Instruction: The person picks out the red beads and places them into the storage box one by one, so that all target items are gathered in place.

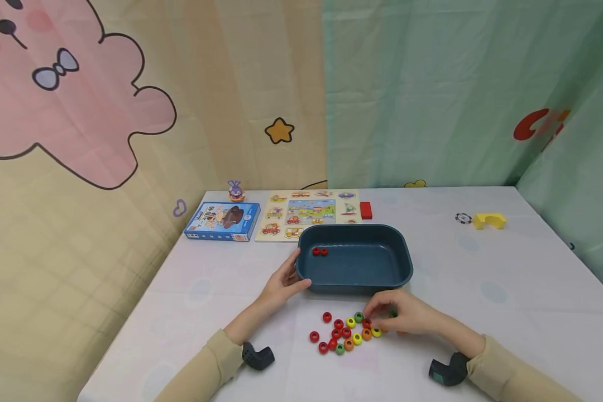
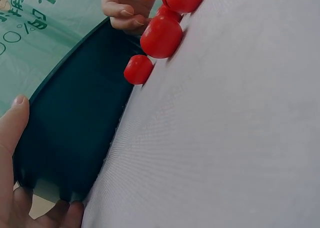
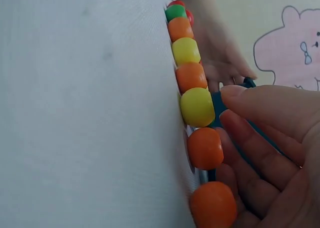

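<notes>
A dark blue rectangular tub (image 1: 354,290) stands on the table with two red beads (image 1: 320,252) in its left part. My left hand (image 1: 283,282) grips the tub's left end, thumb at the front corner; the left wrist view shows the fingers (image 2: 50,215) wrapped about its end. In front of the tub lie several loose red, orange, yellow and green beads (image 1: 346,333). My right hand (image 1: 404,314) is low at the right side of these beads, fingers bent. In the right wrist view thumb and forefinger are apart beside a yellow bead (image 3: 197,108), no bead showing between them.
Behind the tub lie a picture puzzle board (image 1: 276,215), a blue box (image 1: 222,221) and a red block (image 1: 365,210). A small purple rabbit figure (image 1: 235,191) stands near the back edge. Far right are a yellow arch block (image 1: 489,220) and a round chip (image 1: 463,218).
</notes>
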A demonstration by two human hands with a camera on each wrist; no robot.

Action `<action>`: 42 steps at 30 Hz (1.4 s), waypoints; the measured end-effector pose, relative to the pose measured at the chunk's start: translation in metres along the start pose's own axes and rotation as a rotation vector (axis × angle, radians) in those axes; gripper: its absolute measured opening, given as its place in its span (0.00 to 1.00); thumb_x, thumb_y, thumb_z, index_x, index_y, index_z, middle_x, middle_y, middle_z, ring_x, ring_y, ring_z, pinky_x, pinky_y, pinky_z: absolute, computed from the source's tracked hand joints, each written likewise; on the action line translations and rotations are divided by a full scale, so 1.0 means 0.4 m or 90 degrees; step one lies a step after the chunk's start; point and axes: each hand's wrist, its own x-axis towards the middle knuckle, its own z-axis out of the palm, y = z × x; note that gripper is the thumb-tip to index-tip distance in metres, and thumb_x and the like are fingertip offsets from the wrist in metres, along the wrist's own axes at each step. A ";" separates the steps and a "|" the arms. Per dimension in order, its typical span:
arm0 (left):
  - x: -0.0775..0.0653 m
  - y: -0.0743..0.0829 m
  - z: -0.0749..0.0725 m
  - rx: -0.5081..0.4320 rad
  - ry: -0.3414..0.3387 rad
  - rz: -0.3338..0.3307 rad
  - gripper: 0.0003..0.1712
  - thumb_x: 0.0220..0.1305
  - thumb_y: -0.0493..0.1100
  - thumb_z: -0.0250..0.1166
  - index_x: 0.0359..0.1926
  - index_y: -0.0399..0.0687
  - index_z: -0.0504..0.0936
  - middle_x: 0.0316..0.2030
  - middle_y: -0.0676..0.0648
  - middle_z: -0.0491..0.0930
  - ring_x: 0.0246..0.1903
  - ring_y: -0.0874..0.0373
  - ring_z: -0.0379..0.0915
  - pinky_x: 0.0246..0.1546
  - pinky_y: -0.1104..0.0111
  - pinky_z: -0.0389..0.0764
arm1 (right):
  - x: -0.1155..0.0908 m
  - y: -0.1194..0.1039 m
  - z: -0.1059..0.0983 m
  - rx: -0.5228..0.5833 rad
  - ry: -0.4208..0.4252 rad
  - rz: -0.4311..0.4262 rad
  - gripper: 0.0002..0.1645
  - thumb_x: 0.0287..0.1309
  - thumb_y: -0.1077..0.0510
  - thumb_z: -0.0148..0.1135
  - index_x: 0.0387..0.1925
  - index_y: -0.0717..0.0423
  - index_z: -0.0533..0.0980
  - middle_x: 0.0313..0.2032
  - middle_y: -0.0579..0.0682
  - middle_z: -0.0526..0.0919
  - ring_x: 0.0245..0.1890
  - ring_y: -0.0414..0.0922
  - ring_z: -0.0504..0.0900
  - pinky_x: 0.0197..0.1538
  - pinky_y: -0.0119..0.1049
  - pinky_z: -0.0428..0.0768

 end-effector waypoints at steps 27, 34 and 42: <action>-0.007 0.079 -0.007 0.019 -0.033 -0.019 0.44 0.57 0.46 0.63 0.68 0.50 0.48 0.65 0.42 0.52 0.59 0.45 0.58 0.55 0.59 0.65 | 0.009 0.013 0.019 -0.004 -0.015 0.020 0.10 0.53 0.57 0.61 0.40 0.48 0.77 0.37 0.41 0.80 0.33 0.38 0.75 0.38 0.31 0.77; -0.008 0.078 -0.008 0.021 -0.030 -0.018 0.44 0.57 0.47 0.63 0.68 0.51 0.48 0.66 0.42 0.51 0.59 0.45 0.57 0.55 0.59 0.65 | 0.022 -0.008 0.021 -0.009 -0.014 0.077 0.10 0.51 0.56 0.63 0.38 0.48 0.78 0.35 0.41 0.80 0.32 0.38 0.75 0.37 0.30 0.76; -0.004 0.060 -0.007 0.009 -0.025 -0.015 0.44 0.56 0.46 0.63 0.68 0.54 0.49 0.65 0.42 0.52 0.59 0.46 0.59 0.55 0.59 0.65 | 0.025 0.005 0.023 -0.038 -0.010 0.065 0.10 0.50 0.50 0.64 0.37 0.45 0.78 0.33 0.38 0.79 0.30 0.36 0.75 0.33 0.29 0.76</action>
